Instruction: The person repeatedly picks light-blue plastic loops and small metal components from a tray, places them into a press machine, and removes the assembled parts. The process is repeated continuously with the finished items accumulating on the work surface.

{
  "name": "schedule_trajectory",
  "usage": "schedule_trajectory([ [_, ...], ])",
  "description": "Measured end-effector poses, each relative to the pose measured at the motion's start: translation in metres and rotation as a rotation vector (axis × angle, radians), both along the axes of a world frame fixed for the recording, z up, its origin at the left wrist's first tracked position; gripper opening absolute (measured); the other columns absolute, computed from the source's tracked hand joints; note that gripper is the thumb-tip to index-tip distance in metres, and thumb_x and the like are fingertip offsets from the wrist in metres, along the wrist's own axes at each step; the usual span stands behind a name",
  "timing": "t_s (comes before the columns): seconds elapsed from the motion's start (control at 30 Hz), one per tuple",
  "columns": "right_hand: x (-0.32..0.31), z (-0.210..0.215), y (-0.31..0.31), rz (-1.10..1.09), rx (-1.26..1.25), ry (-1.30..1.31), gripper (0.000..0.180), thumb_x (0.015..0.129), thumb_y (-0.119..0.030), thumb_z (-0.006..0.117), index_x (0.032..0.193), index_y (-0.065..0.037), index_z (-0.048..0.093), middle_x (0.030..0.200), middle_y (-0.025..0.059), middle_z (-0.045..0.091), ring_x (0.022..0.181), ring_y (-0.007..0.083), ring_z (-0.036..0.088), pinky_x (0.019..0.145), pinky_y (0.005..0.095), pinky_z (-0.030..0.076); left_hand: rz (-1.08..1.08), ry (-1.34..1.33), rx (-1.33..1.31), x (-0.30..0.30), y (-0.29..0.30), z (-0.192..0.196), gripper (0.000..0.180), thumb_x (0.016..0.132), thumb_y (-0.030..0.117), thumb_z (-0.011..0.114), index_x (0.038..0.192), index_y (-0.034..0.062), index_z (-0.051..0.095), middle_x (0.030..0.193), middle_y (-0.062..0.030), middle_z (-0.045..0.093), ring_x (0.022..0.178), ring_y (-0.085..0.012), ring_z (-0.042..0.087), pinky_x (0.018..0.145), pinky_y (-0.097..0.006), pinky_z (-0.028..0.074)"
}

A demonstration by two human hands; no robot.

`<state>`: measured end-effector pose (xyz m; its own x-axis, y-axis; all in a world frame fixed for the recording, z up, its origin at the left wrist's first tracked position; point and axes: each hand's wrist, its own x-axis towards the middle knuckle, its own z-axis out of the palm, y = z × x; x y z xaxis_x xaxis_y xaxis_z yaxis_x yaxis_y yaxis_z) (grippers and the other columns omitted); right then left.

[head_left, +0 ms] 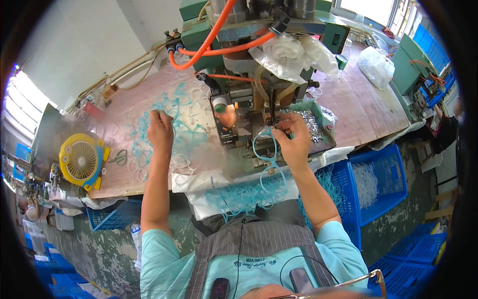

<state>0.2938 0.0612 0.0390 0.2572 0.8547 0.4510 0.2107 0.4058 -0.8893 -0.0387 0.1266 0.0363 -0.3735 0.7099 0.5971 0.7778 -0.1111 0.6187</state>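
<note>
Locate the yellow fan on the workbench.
In the head view the yellow fan lies at the bench's left end, beside scissors, left of the left hand.

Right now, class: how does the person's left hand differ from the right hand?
The left hand rests on the blue frames heaped on the wooden table; the right hand holds one blue frame beside the green machine. The left reaches further left; the right stays near the metal parts. Both are bare.

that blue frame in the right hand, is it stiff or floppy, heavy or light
The blue frame is probably light: the right hand holds it by a fingertip grip at one end. It looks thin and open, two loops joined, and keeps its shape hanging unsupported, so likely springy rather than limp. Similar frames lie tangled in a heap, suggesting they snag on each other.
</note>
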Motion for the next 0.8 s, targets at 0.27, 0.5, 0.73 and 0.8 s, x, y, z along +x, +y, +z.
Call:
schedule_trajectory([
  [0.27, -0.016, 0.005, 0.006, 0.048, 0.014, 0.119, 0.043, 0.074, 0.004, 0.071, 0.113, -0.001, 0.053, 0.086, 0.0046, 0.063, 0.076, 0.0108, 0.058, 0.070, 0.0251, 0.046, -0.686, 0.320, 0.492, 0.104, -0.065, 0.016, 0.015, 0.077, 0.004, 0.066, 0.091, 0.0064, 0.061, 0.088, -0.0104, 0.066, 0.080, -0.0262, 0.062, 0.076, -0.040, 0.050],
  [0.5, 0.065, -0.034, 0.038, -0.418, 0.173, -0.560, 0.033, 0.072, -0.009, 0.076, 0.102, -0.007, 0.063, 0.089, 0.0064, 0.070, 0.082, 0.0245, 0.063, 0.082, 0.0376, 0.044, -1.196, 0.335, 0.355, 0.162, -0.085, 0.012, 0.034, 0.077, 0.013, 0.072, 0.109, 0.0064, 0.061, 0.107, -0.0103, 0.064, 0.097, -0.0293, 0.062, 0.088, -0.044, 0.049],
  [0.73, 0.127, -0.096, 0.055, -0.351, -0.105, -0.738, 0.029, 0.076, -0.020, 0.073, 0.103, -0.012, 0.066, 0.101, 0.0057, 0.069, 0.098, 0.0269, 0.061, 0.086, 0.0404, 0.043, -1.190, 0.302, 0.352, 0.165, -0.081, 0.005, 0.030, 0.080, 0.017, 0.070, 0.106, 0.0060, 0.062, 0.109, -0.0097, 0.065, 0.095, -0.0298, 0.062, 0.086, -0.044, 0.050],
  [0.8, 0.120, -0.103, 0.051, -0.330, 0.055, -1.009, 0.031, 0.075, -0.029, 0.074, 0.103, -0.016, 0.066, 0.109, 0.0021, 0.065, 0.111, 0.0261, 0.053, 0.093, 0.0444, 0.033, -1.182, 0.290, 0.358, 0.165, -0.082, 0.003, 0.029, 0.080, 0.019, 0.070, 0.105, 0.0061, 0.063, 0.109, -0.0097, 0.065, 0.095, -0.0298, 0.062, 0.086, -0.045, 0.050],
])
